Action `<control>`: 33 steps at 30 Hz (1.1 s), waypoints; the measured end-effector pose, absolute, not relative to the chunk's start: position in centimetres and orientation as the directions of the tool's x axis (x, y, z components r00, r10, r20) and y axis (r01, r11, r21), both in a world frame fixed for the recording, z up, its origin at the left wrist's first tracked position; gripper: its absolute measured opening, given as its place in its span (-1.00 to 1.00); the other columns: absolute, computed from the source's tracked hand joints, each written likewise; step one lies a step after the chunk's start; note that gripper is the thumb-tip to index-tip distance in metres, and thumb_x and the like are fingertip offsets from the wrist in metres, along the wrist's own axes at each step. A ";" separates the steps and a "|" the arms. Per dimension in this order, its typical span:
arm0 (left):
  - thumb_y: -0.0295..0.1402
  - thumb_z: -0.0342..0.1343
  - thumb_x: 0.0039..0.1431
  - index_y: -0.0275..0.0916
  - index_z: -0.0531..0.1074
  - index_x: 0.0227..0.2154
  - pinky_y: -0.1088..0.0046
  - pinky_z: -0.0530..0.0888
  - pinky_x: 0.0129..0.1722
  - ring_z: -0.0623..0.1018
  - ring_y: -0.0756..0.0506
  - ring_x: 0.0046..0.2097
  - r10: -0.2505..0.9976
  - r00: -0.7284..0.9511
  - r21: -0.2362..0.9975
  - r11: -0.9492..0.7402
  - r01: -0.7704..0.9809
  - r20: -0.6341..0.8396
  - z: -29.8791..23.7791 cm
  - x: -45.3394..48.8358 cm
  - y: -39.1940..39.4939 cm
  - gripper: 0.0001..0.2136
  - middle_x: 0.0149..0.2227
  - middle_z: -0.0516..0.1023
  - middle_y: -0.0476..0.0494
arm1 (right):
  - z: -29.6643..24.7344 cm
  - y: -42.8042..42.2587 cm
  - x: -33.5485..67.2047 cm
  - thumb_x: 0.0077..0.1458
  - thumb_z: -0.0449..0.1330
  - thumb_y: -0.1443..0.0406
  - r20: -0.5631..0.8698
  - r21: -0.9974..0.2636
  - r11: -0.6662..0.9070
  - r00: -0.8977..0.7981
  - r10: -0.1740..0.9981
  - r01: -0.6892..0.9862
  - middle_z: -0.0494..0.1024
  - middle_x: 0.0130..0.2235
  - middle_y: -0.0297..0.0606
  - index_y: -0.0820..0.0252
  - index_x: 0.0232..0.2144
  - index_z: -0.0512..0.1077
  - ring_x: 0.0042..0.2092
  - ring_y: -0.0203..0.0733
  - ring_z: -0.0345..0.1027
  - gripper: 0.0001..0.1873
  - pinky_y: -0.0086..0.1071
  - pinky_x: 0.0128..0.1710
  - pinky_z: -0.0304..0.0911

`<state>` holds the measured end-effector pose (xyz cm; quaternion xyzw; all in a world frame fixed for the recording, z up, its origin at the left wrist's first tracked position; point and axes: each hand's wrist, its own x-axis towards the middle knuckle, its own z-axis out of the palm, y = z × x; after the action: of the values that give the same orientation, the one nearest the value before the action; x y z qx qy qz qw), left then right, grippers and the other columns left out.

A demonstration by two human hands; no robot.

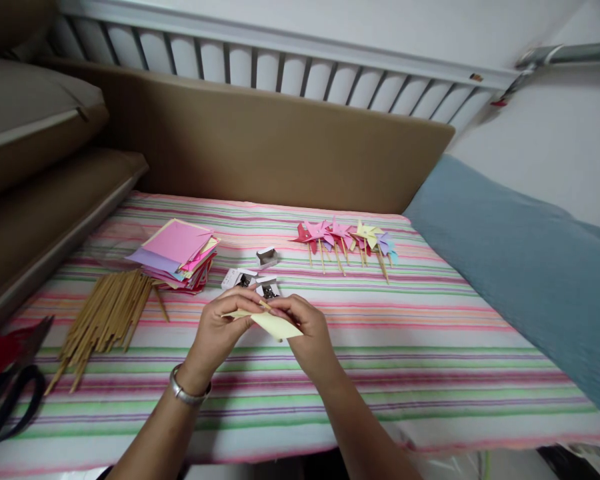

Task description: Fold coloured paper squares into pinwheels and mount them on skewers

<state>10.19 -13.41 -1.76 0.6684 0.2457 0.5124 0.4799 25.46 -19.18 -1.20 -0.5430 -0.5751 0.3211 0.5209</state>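
Note:
A pale yellow sheet of paper [276,326], bent or folded, is held between both hands over the near middle of the striped cloth. My left hand [226,323] is closed on the paper's left side, thumb below and fingers above. On the other side my right hand [306,325] grips it, with fingertips meeting the left ones. A small tan tip, like a stick's end, shows between the fingertips; the rest is hidden. Just beyond the hands stand small white boxes [267,257], two of them holding small dark metallic pieces.
Coloured paper squares [175,243] are stacked at left, beside a pile of wooden sticks [105,310]. Scissors [17,393] lie near the left edge. Several finished pinwheels [340,237] rest at the back right. A brown board [260,147] stands behind the striped cloth [405,373].

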 end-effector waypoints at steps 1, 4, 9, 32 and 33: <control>-0.41 0.23 -0.03 -0.18 0.56 -0.48 0.26 0.40 -0.08 0.51 -0.15 -0.16 0.821 0.355 0.895 -0.416 -0.163 0.447 -1.7 10.2 -13.4 -0.98 -0.33 0.56 -0.15 | -1.2 -19.2 25.5 0.09 0.12 0.28 0.248 -0.936 0.202 0.132 0.960 0.290 0.41 -0.40 -0.29 0.12 -0.33 0.50 -0.39 -0.27 0.31 -0.84 -0.46 -0.49 0.19; -0.41 0.24 -0.03 -0.17 0.56 -0.49 0.25 0.39 -0.07 0.52 -0.14 -0.16 0.826 0.353 0.899 -0.407 -0.164 0.439 -1.7 10.2 -13.5 -0.98 -0.33 0.56 -0.14 | -1.1 -19.2 25.4 0.10 0.11 0.28 0.249 -0.935 0.204 0.130 0.960 0.290 0.42 -0.39 -0.28 0.11 -0.32 0.50 -0.38 -0.26 0.31 -0.84 -0.46 -0.49 0.19; -0.41 0.24 -0.05 -0.17 0.56 -0.49 0.24 0.38 -0.04 0.52 -0.14 -0.17 0.834 0.347 0.903 -0.394 -0.169 0.429 -1.7 10.3 -13.4 -0.98 -0.34 0.56 -0.14 | -1.1 -19.3 25.4 0.10 0.11 0.28 0.269 -0.926 0.219 0.131 0.954 0.308 0.43 -0.39 -0.29 0.12 -0.32 0.50 -0.38 -0.27 0.32 -0.84 -0.46 -0.48 0.19; -0.46 0.23 -0.04 -0.18 0.56 -0.48 0.33 0.40 -0.10 0.52 -0.08 -0.24 0.826 0.392 0.914 -0.368 -0.171 0.406 -1.7 10.3 -13.3 -0.95 -0.35 0.55 -0.10 | -1.0 -19.2 25.3 0.06 0.13 0.36 0.301 -0.913 0.239 0.151 0.942 0.330 0.47 -0.39 -0.31 0.13 -0.35 0.50 -0.33 -0.25 0.35 -0.85 -0.42 -0.35 0.22; -0.47 0.23 -0.04 -0.18 0.56 -0.48 0.33 0.40 -0.10 0.52 -0.08 -0.24 0.826 0.393 0.914 -0.368 -0.170 0.405 -1.7 10.3 -13.3 -0.94 -0.35 0.55 -0.10 | -0.9 -19.2 25.3 0.06 0.13 0.37 0.304 -0.912 0.241 0.150 0.941 0.333 0.47 -0.39 -0.31 0.14 -0.36 0.50 -0.33 -0.25 0.35 -0.86 -0.41 -0.34 0.22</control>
<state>10.33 -13.30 -1.74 0.6641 0.2467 0.4928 0.5052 25.32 -19.24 -0.95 -0.5445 -0.5848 0.2880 0.5278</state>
